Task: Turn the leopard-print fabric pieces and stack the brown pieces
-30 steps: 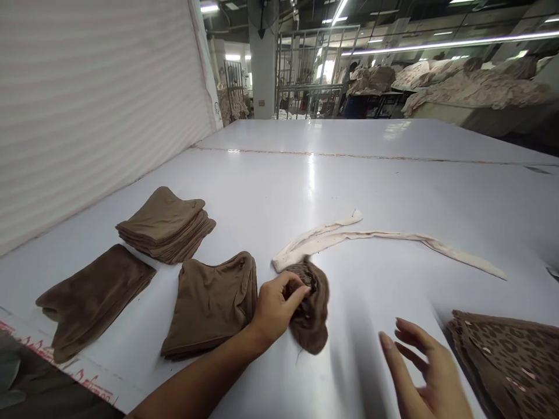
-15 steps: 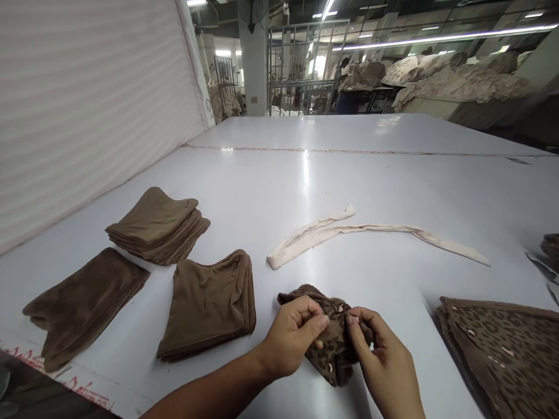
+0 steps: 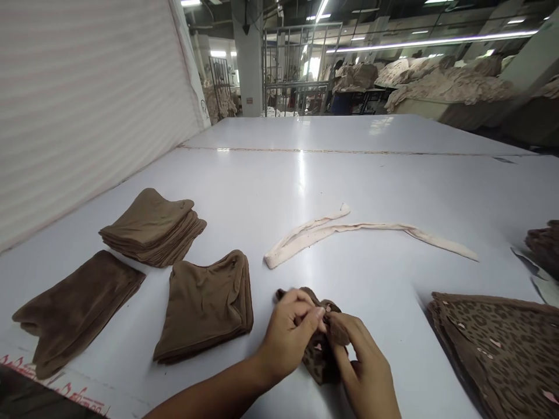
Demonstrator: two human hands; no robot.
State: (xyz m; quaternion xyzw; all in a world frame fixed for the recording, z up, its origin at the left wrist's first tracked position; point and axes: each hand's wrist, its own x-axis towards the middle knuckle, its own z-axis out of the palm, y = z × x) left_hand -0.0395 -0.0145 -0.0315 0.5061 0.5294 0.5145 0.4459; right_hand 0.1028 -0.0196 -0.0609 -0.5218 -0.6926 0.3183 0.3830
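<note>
Both hands grip a small crumpled piece of brown leopard-print fabric (image 3: 319, 358) low in the middle of the white table (image 3: 332, 186). My left hand (image 3: 290, 337) pinches its top edge, fingers closed. My right hand (image 3: 364, 372) holds it from the right, thumb and fingers pressed on the cloth. Most of the piece is hidden under the hands.
Three stacks of plain brown fabric pieces lie to the left (image 3: 151, 227) (image 3: 72, 308) (image 3: 205, 302). A long cream strip (image 3: 349, 233) lies beyond the hands. A leopard-print stack (image 3: 498, 343) sits at the right, more brown cloth (image 3: 544, 244) at the right edge. A white shutter wall (image 3: 87, 105) runs along the left.
My right hand came in from the right and took hold of the leopard piece with the left. The piece was drawn toward me, and is now bunched tighter between both hands.
</note>
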